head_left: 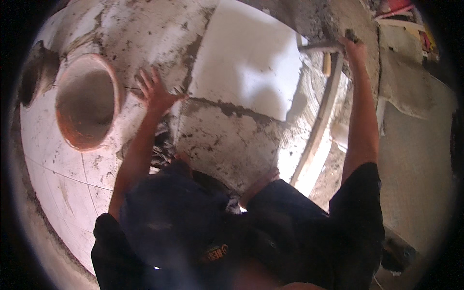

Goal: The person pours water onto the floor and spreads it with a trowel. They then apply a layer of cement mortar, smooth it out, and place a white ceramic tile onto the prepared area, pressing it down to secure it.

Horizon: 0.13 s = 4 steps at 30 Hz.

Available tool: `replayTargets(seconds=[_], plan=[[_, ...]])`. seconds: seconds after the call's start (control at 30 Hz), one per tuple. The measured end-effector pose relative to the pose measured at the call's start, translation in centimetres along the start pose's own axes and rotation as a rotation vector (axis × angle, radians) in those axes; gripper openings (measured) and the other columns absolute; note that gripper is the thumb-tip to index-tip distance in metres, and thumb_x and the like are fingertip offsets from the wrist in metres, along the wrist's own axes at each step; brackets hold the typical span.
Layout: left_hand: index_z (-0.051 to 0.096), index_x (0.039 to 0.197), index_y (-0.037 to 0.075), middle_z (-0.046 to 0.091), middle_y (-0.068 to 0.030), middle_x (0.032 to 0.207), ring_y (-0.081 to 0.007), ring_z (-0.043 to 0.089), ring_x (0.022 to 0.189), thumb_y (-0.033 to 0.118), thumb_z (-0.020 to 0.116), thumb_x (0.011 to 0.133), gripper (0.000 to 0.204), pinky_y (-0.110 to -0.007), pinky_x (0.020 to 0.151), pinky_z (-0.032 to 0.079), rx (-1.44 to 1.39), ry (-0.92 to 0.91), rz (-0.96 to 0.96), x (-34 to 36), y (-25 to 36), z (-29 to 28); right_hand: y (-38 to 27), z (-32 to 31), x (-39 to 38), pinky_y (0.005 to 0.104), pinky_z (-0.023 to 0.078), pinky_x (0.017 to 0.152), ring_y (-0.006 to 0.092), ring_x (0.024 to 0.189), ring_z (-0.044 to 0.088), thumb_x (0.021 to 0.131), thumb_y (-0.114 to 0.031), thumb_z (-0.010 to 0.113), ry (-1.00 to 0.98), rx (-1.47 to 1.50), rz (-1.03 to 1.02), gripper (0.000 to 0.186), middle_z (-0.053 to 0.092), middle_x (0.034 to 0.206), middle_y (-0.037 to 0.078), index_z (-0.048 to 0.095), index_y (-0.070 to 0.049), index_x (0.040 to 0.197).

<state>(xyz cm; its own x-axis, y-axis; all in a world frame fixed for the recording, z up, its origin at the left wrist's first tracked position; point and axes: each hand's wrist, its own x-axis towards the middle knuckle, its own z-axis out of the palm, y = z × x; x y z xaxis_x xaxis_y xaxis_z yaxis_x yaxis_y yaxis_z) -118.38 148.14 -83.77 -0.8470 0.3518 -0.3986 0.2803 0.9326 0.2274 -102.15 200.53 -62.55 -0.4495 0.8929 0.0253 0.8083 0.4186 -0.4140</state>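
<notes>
My left hand [155, 93] is open, its fingers spread over the dirty pale floor tiles. It is just left of a large white tile [244, 60], which has mortar along its edges. At the upper right, my right hand [355, 50] is closed round a hand tool with a dark handle end [351, 35]. A grey bar [320, 47] reaches left from that hand to the white tile's right edge; whether it is part of the tool I cannot tell. Below this hand lies a long straight batten [319, 126], slanting down beside the tile.
An orange-rimmed basin [87, 102] of grey material stands to the left, with a dark container [39, 72] behind it. Wet mortar [309, 92] borders the white tile on the right. Grey sheeting [411, 72] and red items [394, 7] lie at the right.
</notes>
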Motion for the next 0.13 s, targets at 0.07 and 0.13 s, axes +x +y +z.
replayTargets(seconds=[0.07,0.13], plan=[[0.0,0.157,0.014,-0.007,-0.0234,0.161,-0.0446,-0.007,0.148,0.073,0.083,0.044,0.152,-0.07,0.111,-0.006,0.049,-0.013,-0.035,-0.2,0.2,-0.8,-1.0,0.6,-0.1,0.0351,0.049,0.052,0.0199,0.061,0.064,0.073,-0.032,0.075,-0.047,0.033,0.003,0.035,0.067,0.073,0.01,0.073,-0.002,0.089],[0.003,0.157,0.017,-0.005,-0.0225,0.161,-0.0449,-0.004,0.148,0.073,0.083,0.047,0.147,-0.07,0.111,-0.006,0.108,-0.081,-0.062,0.0,0.9,-1.6,-0.6,0.5,1.0,0.0357,0.05,0.052,0.0204,0.063,0.065,0.076,-0.032,0.073,-0.112,0.092,0.021,0.035,0.068,0.076,0.011,0.074,-0.004,0.097]])
